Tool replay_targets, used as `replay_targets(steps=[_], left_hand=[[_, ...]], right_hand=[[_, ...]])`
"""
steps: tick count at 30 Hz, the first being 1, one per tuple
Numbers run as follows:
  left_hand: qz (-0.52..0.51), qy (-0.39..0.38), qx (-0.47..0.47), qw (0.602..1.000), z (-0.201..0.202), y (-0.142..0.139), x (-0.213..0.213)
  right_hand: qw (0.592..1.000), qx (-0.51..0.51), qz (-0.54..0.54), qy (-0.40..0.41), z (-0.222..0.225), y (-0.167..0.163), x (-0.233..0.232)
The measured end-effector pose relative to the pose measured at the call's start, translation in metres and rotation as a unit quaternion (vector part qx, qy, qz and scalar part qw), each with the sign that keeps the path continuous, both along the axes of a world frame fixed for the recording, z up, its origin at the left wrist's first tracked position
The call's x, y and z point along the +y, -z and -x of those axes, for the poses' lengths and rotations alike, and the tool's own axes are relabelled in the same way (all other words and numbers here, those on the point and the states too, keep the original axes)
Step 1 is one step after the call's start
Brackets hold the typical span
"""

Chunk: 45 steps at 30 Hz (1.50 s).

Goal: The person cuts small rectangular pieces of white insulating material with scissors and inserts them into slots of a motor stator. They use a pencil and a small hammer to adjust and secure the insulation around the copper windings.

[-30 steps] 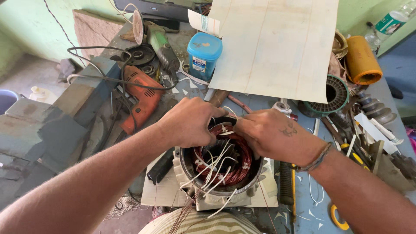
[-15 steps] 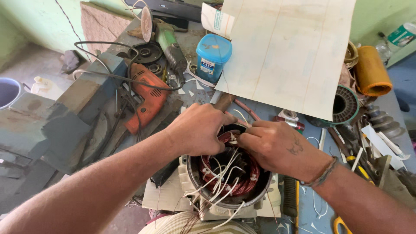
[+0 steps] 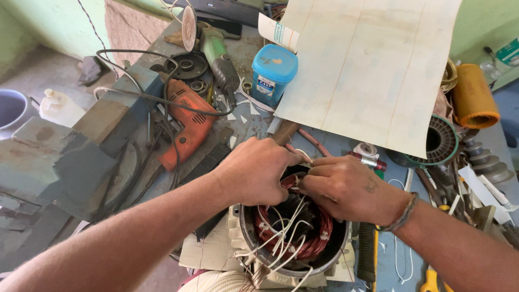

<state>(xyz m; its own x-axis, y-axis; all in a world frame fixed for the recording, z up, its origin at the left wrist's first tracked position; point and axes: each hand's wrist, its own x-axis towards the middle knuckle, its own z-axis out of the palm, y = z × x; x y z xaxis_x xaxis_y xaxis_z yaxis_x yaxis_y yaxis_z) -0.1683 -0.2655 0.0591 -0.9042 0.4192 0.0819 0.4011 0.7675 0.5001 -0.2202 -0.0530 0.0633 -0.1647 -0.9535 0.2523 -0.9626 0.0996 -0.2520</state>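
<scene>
Blue tub [image 3: 273, 73]: round, blue-lidded, white label, stood behind the hands.
Green-white packet [image 3: 508, 54]: far right edge.

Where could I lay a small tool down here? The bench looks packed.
The big paper sheet lies mostly bare, between the blue jar and the orange roll. A smaller bare strip of bench runs between the orange drill and the jar. It is crowded right of the stator, where both hands work.
</scene>
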Motion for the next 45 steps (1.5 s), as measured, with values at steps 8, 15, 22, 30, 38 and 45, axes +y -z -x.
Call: replay_targets(steps=[8, 15, 22, 30, 38, 45], left_hand=[[0.098, -0.035, -0.007, 0.994, -0.012, -0.015, 0.003], [0.091, 0.042, 0.305, 0.947, -0.024, 0.003, 0.019], [0.096, 0.050, 0.281, 0.954, -0.016, 0.027, 0.023], [0.075, 0.088, 0.283, 0.952, -0.016, 0.028, 0.019], [-0.018, 0.063, 0.228, 0.971, -0.012, 0.027, 0.021], [-0.025, 0.057, 0.165, 0.984, -0.012, 0.012, 0.021]], right_hand=[[0.991, 0.016, 0.023, 0.129, -0.027, -0.006, 0.021], [0.916, 0.028, -0.130, 0.377, -0.040, 0.024, 0.024], [0.759, -0.053, -0.400, 0.510, 0.022, 0.073, 0.009], [0.699, -0.109, -0.501, 0.499, 0.070, 0.123, 0.011], [0.809, -0.048, -0.361, 0.461, -0.020, 0.047, 0.038], [0.880, 0.008, 0.057, 0.472, -0.095, 0.003, 0.024]])
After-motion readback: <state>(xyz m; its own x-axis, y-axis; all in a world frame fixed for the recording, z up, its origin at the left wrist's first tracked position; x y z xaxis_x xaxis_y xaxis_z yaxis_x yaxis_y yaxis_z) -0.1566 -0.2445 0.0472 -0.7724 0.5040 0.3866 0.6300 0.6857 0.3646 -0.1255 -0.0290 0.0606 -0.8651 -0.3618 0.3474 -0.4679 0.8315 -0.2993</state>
